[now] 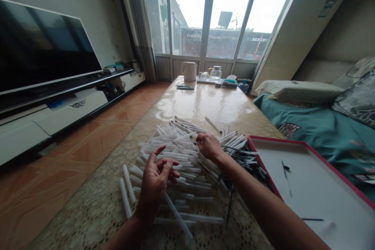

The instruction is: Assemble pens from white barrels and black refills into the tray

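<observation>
A loose pile of translucent white pen barrels (168, 139) covers the near part of the table. My left hand (155, 175) hovers over the pile's near left side, fingers apart and loosely curled. A white pen barrel (178, 216) slants out from below that palm; its upper end is hidden. Over the right side of the heap, my right hand (209, 145) is closed in a pinch, and what is between its fingertips is too small to make out. Black pen parts (249, 162) lie heaped beside the right forearm. Several dark-tipped thin rods (189, 124) rest at the far edge.
A red-rimmed white box lid (304, 183) with a few black pieces inside is at the right. Toward the table's (205, 103) far end stand a beige jug (189, 72), a glass pitcher (216, 73) and a tissue pack (230, 82). A teal-covered couch (307, 121) borders the right side.
</observation>
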`<state>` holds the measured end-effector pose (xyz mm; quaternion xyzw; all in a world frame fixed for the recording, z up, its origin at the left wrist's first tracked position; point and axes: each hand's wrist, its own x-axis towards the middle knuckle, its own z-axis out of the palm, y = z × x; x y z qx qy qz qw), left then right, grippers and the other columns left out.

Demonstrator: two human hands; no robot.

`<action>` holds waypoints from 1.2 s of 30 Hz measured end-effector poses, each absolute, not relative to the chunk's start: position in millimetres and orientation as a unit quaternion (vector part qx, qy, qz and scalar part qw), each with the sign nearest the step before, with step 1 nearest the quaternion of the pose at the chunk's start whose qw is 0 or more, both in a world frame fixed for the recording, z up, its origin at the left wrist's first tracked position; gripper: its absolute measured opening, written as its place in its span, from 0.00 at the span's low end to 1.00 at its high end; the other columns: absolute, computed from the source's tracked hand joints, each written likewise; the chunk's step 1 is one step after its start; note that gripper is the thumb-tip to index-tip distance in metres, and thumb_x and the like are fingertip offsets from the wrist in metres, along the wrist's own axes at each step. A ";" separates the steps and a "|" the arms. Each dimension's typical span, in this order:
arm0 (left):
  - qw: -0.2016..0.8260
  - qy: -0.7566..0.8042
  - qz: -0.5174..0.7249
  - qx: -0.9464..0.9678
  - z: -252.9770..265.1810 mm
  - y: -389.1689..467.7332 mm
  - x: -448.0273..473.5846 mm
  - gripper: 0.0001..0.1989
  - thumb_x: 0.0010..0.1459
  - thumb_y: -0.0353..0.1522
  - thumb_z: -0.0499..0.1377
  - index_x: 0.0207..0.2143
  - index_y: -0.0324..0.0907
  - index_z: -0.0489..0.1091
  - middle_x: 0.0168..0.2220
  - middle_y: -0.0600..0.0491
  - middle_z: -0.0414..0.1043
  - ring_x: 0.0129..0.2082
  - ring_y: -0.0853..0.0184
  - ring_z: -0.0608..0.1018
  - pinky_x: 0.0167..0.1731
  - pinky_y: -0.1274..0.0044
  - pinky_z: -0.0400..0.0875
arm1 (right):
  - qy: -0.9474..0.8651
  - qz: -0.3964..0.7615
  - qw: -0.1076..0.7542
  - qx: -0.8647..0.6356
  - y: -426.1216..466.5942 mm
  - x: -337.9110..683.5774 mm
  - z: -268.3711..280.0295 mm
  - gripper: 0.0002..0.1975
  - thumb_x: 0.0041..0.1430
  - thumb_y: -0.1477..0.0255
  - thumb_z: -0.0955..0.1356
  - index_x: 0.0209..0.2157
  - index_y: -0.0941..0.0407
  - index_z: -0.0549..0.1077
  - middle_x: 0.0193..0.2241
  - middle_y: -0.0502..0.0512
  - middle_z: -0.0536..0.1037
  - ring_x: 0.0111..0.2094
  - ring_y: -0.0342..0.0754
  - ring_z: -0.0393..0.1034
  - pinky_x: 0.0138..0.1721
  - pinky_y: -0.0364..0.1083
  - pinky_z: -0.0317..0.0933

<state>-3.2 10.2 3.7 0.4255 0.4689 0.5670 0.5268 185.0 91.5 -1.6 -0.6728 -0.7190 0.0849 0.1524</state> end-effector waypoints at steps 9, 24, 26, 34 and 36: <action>0.526 0.469 0.555 0.442 2.4 10.2 -3.3 0.27 0.50 0.39 0.64 0.50 0.39 0.61 0.26 0.55 0.76 0.17 0.70 0.75 0.15 0.81 0.68 | -0.704 0.070 0.136 -0.694 107.1 171.5 -10.0 0.05 0.55 0.74 0.68 0.32 0.58 0.77 0.37 0.63 0.79 0.40 0.54 0.73 0.37 0.45 0.60; 0.523 0.454 0.496 0.524 -5.9 7.4 3.2 0.21 0.51 0.39 0.64 0.46 0.39 0.69 0.40 0.47 0.73 0.22 0.67 0.78 0.18 0.76 0.74 | -0.522 0.327 0.538 -0.575 -26.8 228.2 9.1 0.15 0.57 0.59 0.68 0.35 0.57 0.70 0.23 0.51 0.75 0.22 0.46 0.70 0.23 0.43 0.60; 0.525 0.447 0.487 0.536 -8.3 7.2 3.4 0.24 0.52 0.39 0.63 0.49 0.40 0.67 0.42 0.46 0.72 0.23 0.67 0.79 0.19 0.77 0.74 | -0.495 0.384 0.551 -0.552 -34.0 223.4 6.1 0.16 0.55 0.58 0.70 0.35 0.58 0.71 0.25 0.52 0.76 0.22 0.44 0.69 0.22 0.42 0.58; 0.492 0.473 0.472 0.558 -14.2 9.8 -3.4 0.23 0.54 0.42 0.61 0.50 0.42 0.66 0.34 0.54 0.67 0.18 0.72 0.75 0.12 0.82 0.66 | -0.436 0.476 0.576 -0.502 -38.8 222.2 -7.6 0.17 0.52 0.60 0.73 0.35 0.58 0.72 0.26 0.51 0.76 0.22 0.42 0.69 0.22 0.40 0.58; 0.516 0.454 0.466 0.557 -13.0 11.6 -4.8 0.20 0.54 0.44 0.61 0.45 0.40 0.68 0.29 0.56 0.68 0.16 0.74 0.73 0.11 0.84 0.63 | -0.446 0.487 0.561 -0.499 -37.9 225.5 -10.1 0.16 0.53 0.60 0.72 0.36 0.58 0.71 0.28 0.52 0.76 0.22 0.42 0.69 0.22 0.40 0.58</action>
